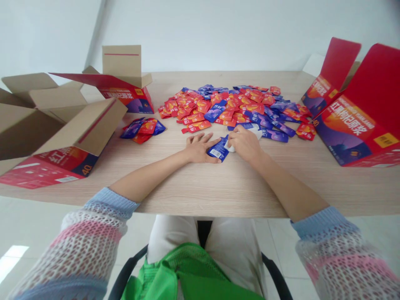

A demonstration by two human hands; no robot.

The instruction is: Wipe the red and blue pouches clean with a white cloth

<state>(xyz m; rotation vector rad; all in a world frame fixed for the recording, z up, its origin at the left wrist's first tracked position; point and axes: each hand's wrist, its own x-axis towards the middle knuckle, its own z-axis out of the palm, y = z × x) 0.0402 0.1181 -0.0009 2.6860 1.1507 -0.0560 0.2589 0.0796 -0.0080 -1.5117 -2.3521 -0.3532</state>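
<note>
A blue sachet (pixel 218 149) lies flat on the table in front of me, its barcode facing up. My left hand (pixel 200 149) rests on its left side, fingers spread, thumb and forefinger pressing on its edges. My right hand (pixel 245 142) is closed round a crumpled white cloth or tissue (pixel 230 146), which touches the sachet's right side. More of the white material shows beyond my knuckles. Just behind both hands spreads a heap of red sachets (pixel 231 109) and blue sachets (pixel 215 111).
Left of the heap is a small pile of red and blue sachets (pixel 143 128). Open cartons stand at the left front (pixel 62 164) and left back (pixel 125 98). Two more red cartons stand at the right, one nearer (pixel 353 129) and one behind it (pixel 320 91). The table's front edge (pixel 212 214) runs above my lap.
</note>
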